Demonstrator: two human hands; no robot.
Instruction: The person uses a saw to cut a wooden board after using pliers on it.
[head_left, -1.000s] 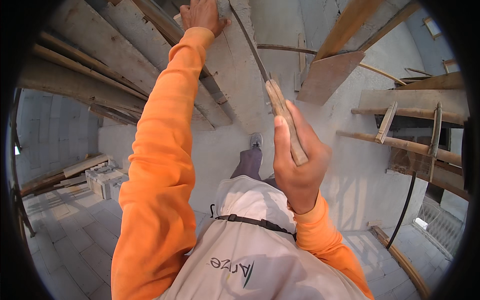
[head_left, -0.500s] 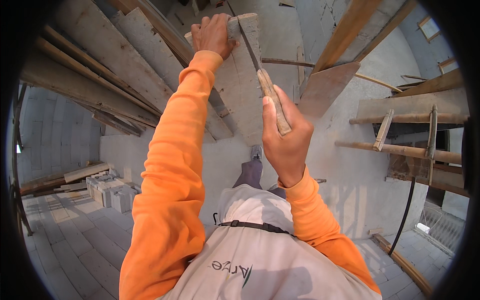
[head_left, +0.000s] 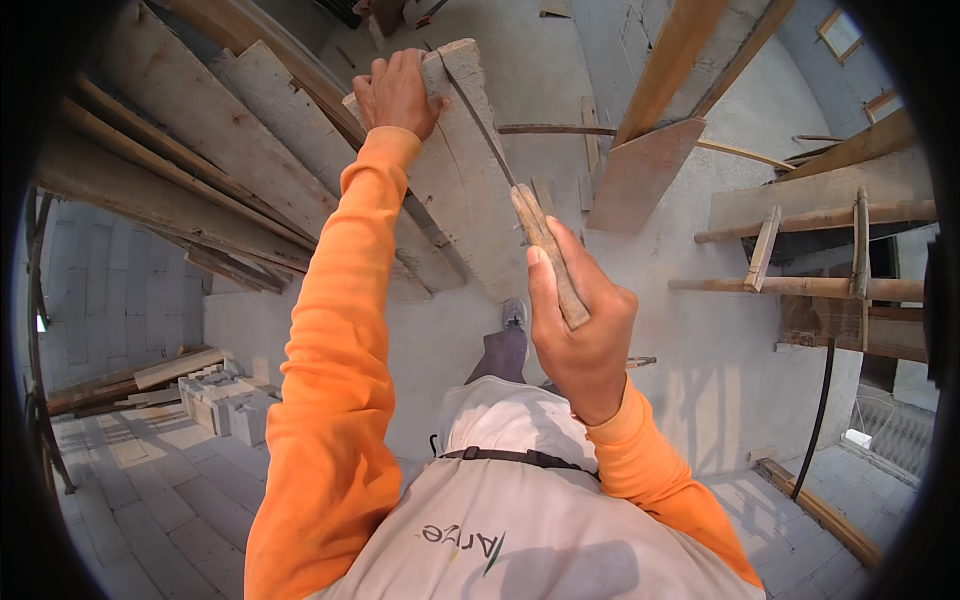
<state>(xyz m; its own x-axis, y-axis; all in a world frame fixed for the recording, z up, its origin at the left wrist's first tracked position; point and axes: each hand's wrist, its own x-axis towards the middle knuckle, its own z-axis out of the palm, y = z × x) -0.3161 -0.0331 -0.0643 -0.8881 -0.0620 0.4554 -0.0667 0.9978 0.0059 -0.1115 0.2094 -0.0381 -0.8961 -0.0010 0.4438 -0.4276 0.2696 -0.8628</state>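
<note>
Long, grey, weathered wood plank (head_left: 462,190): prob. stiff, heavy, non-slip; best gripped at far edge, as L hand (head_left: 398,92) does, fingers together, thumb apart. R hand (head_left: 588,322): fingers curled round brown-handled, thin-bladed saw (head_left: 532,218), at plank's right; blade prob. bendy. Pale grey concrete (head_left: 655,310) below plank; rough boards (head_left: 220,115) left, round poles (head_left: 810,287) right

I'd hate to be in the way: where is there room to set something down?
Pale floor shows bare between the right hand and the ladder-like frame, and between the left sleeve and the shoe. Boards crowd the upper left, beside the left hand.
</note>
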